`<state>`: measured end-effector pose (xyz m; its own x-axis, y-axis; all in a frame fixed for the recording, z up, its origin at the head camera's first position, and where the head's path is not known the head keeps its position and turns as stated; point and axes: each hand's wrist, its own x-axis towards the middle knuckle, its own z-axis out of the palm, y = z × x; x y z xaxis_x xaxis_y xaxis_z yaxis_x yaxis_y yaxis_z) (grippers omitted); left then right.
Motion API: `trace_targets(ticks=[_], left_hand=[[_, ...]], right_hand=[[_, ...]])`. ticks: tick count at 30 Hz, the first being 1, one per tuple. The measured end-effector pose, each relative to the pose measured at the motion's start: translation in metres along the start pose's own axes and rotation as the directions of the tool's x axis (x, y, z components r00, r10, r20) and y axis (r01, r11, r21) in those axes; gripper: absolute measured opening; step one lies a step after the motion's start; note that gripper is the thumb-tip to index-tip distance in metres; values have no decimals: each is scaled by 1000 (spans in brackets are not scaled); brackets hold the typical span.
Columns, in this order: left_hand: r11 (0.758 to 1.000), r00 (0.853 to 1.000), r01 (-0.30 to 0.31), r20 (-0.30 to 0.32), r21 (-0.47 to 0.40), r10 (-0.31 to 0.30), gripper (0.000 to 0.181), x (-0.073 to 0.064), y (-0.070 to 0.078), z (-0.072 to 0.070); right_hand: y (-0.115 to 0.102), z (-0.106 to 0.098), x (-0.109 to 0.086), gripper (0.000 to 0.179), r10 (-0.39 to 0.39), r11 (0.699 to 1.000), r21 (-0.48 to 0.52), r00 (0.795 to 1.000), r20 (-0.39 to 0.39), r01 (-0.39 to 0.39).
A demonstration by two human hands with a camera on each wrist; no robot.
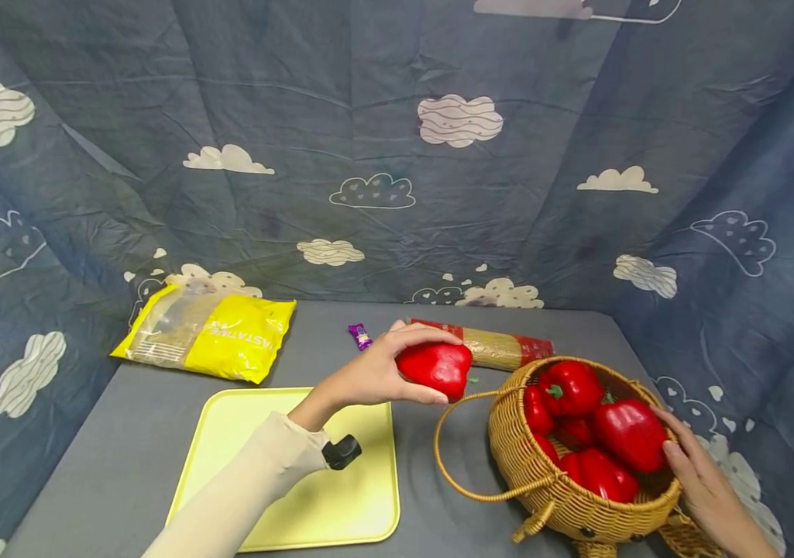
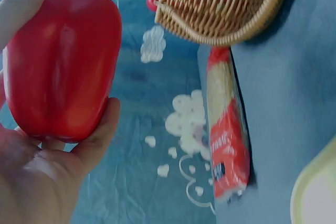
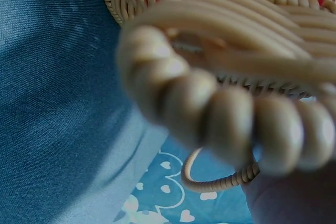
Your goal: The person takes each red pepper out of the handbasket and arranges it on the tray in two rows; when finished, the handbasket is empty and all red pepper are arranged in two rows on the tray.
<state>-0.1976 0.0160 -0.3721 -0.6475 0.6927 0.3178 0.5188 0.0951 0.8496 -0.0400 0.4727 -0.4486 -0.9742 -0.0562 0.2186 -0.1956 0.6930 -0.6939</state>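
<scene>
My left hand [image 1: 397, 364] grips a red bell pepper [image 1: 438, 370] above the table, between the yellow tray and the wicker basket [image 1: 518, 449]. In the left wrist view, thumb and fingers wrap the glossy pepper [image 2: 63, 61]. Several more red peppers [image 1: 630, 434] with green stems lie inside the basket. At the basket's right rim, my right hand [image 1: 706, 480] holds the edge, its thumb beside the nearest pepper. The right wrist view shows a blurred woven loop [image 3: 226, 114] up close, which hides most of that hand.
A pale yellow tray [image 1: 369, 496] lies left of the basket. Behind are a yellow pasta bag [image 1: 236, 337], a small purple wrapped candy [image 1: 359, 336] and a long red-ended spaghetti pack [image 1: 494, 349]. The basket's hoop handle [image 1: 441, 457] leans out leftward. A cloud-patterned curtain [image 1: 383, 232] encloses the table.
</scene>
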Motion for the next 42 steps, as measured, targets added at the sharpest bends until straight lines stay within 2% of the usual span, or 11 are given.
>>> trace_targets(ticks=[8,14,19,26,34,42], left_hand=[[998,996,55,-75,-9,-55,65,-21,-7,-18],[998,994,48,-99,35,-44,67,-30,-10,-30],[998,991,57,-120,4,-56,73,-42,-12,-39],[998,984,68,-162,-3,-68,73,-62,-13,-51],[996,970,88,-226,-22,-91,68,-79,-16,-58],[985,951,165,-258,-43,-170,67,-95,-28,-59]], right_hand=[[0,-1,0,53,1,1000,-6,1000,5,-1],[1,-3,-2,53,8,1000,-4,1000,0,-8],[2,-2,-3,54,41,999,-4,999,19,-41],[0,1,1,54,43,999,-2,999,25,-43],[3,2,2,54,62,998,-31,998,28,-62],[5,3,1,54,20,999,-30,1000,12,-19]])
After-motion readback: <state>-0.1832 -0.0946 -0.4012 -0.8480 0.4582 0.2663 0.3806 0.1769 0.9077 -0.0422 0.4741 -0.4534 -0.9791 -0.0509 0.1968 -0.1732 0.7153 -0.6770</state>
